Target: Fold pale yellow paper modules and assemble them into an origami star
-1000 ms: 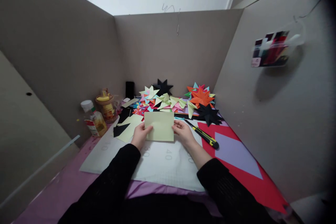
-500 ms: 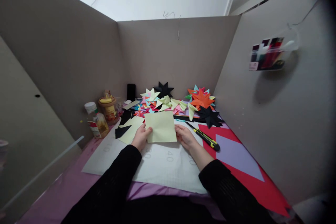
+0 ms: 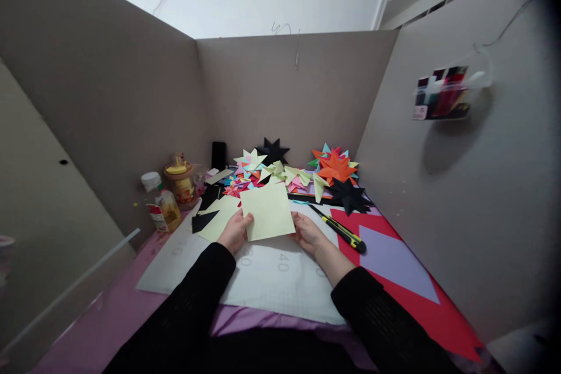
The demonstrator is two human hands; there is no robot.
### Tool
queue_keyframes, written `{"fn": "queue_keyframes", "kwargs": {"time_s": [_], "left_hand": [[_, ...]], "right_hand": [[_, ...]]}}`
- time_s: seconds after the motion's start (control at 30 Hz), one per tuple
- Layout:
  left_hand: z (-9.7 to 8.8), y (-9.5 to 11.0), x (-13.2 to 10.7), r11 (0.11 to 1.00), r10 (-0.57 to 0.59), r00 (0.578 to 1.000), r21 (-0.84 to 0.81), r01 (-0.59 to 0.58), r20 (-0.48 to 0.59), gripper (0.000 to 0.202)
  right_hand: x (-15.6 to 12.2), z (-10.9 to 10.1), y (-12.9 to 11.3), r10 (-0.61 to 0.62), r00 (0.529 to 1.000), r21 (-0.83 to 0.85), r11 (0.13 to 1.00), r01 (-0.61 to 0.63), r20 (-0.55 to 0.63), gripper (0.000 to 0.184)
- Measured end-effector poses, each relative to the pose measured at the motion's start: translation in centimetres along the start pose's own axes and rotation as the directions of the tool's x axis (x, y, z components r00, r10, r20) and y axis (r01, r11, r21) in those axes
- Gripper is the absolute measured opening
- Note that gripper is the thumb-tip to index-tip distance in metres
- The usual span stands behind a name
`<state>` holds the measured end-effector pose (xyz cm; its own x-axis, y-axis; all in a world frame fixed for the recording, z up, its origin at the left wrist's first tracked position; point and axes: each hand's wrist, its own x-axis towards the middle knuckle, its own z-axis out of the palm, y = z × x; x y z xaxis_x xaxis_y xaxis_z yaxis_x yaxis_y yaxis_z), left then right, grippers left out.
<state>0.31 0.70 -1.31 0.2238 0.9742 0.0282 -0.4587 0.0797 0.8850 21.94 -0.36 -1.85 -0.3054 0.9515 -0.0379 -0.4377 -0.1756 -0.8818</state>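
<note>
A square sheet of pale yellow-green paper (image 3: pixel 268 212) is held up between my two hands, tilted a little, above a white numbered mat (image 3: pixel 280 280). My left hand (image 3: pixel 235 230) pinches its left edge, thumb on the front face. At the right edge my right hand (image 3: pixel 307 230) grips the sheet with thumb and fingers; part of those fingers is hidden. Beyond the sheet lie folded pale green paper pieces (image 3: pixel 274 172). More pale green paper (image 3: pixel 221 219) rests on the mat to the left of my left hand.
To the right, a black-and-yellow utility knife (image 3: pixel 344 232) lies beside red paper (image 3: pixel 403 277) and lilac paper (image 3: pixel 397 260). Paper stars, orange (image 3: pixel 336 167) and black (image 3: pixel 349 196), stand behind it. A bottle (image 3: pixel 162 204) and a lidded jar (image 3: pixel 180 184) stand left. Grey panels (image 3: pixel 289 93) enclose the table.
The sheet has tilted, its upper right corner rising and its lower left corner dipping slightly. Both hands keep their hold on its edges.
</note>
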Motion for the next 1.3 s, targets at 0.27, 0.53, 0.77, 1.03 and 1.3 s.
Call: {"fn": "queue_keyframes", "kwargs": {"time_s": [0.27, 0.53, 0.77, 1.03, 1.3], "left_hand": [[0.8, -0.1, -0.5, 0.992, 0.066, 0.997, 0.109, -0.068, 0.029, 0.078], [1.8, 0.0, -1.1, 0.813, 0.196, 0.980, 0.553, -0.179, 0.030, 0.050], [2.5, -0.8, -1.5, 0.754, 0.147, 0.958, 0.599, -0.270, 0.246, 0.055], [2.7, 0.1, -2.2, 0.863, 0.062, 0.929, 0.448, -0.233, 0.364, 0.054], [2.7, 0.9, -2.2, 0.920, 0.019, 0.921, 0.353, -0.168, 0.388, 0.052]], "right_hand": [[0.0, 1.2, 0.5, -0.194, 0.980, -0.191, 0.961, 0.200, 0.052, 0.056], [-0.1, 1.8, 1.0, -0.406, 0.889, -0.674, 0.597, 0.434, 0.213, 0.081], [-0.6, 3.0, 1.9, -0.330, 0.867, -0.849, 0.255, 0.463, 0.373, 0.115], [-0.6, 2.8, 1.3, -0.372, 0.863, -0.749, 0.447, 0.489, 0.342, 0.110], [-1.1, 2.7, 0.9, -0.340, 0.883, -0.653, 0.596, 0.468, 0.323, 0.113]]}}
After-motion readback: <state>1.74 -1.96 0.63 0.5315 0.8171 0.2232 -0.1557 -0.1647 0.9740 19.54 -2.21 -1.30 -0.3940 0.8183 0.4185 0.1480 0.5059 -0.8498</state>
